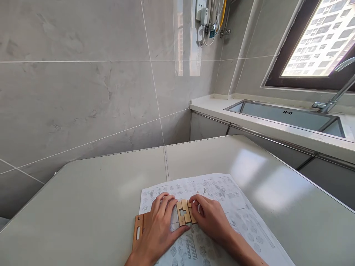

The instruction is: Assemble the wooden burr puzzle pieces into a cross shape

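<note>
Several pale notched wooden blocks (181, 216) lie side by side on a large printed sheet (194, 244). A small square gap shows between them. My left hand (158, 226) frames their left end, with fingertips at the upper left corner and the thumb along the lower edge. With curled fingers, my right hand (213, 218) pinches the block at the right end; its fingertips partly cover that block. Under my left wrist sits a brown wooden piece (138, 232) marked "2" with a slot in it, largely hidden by the hand.
The sheet, covered in small line diagrams, rests on a pale glossy table (91, 207) with a seam across it. Behind stands a grey tiled wall (83, 92). A counter with a sink (285, 114) and a faucet (330, 103) runs along the right, below a window (316, 40).
</note>
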Demonstrator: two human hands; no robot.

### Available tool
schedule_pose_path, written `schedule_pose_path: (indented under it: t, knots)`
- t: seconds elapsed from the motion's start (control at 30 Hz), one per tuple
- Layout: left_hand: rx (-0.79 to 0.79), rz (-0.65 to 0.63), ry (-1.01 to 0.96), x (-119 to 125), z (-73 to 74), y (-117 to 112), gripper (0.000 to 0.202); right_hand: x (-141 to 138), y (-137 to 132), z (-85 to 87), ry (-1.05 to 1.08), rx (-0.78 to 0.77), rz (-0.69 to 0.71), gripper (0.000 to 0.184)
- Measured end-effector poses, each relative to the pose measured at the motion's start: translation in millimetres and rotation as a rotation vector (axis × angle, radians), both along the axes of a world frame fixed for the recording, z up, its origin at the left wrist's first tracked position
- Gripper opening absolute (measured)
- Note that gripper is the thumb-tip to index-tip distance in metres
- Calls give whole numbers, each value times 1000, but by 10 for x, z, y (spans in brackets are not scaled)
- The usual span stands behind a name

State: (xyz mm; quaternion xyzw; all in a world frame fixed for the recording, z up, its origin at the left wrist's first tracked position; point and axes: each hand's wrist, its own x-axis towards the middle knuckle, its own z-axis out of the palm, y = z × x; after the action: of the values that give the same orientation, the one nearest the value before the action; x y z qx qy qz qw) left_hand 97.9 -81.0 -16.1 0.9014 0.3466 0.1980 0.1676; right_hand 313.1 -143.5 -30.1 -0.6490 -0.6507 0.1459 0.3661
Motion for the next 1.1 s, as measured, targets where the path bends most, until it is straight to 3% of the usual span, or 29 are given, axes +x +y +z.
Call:
schedule_pose_path:
  t: [0.27,0.33,0.53,0.77,1.0,1.1]
  knots:
    - [-3,16,-39,11,70,-37,64,110,-64,128,-30,-123,216,6]
    - [-26,18,-60,17,101,-36,61,125,-71,154,-31,-160,252,9]
    - [-258,84,-151,21,251,-60,60,173,-70,179,-15,-205,296,22]
    - [-680,172,-413,29,335,-88,70,197,-75,156,-22,-188,285,20]
    - [-750,116,-558,37,292,-98,68,195,-39,128,59,-123,173,13]
    - [-771,136,-556,50,315,-115,66,193,-29,117,206,-94,119,14]
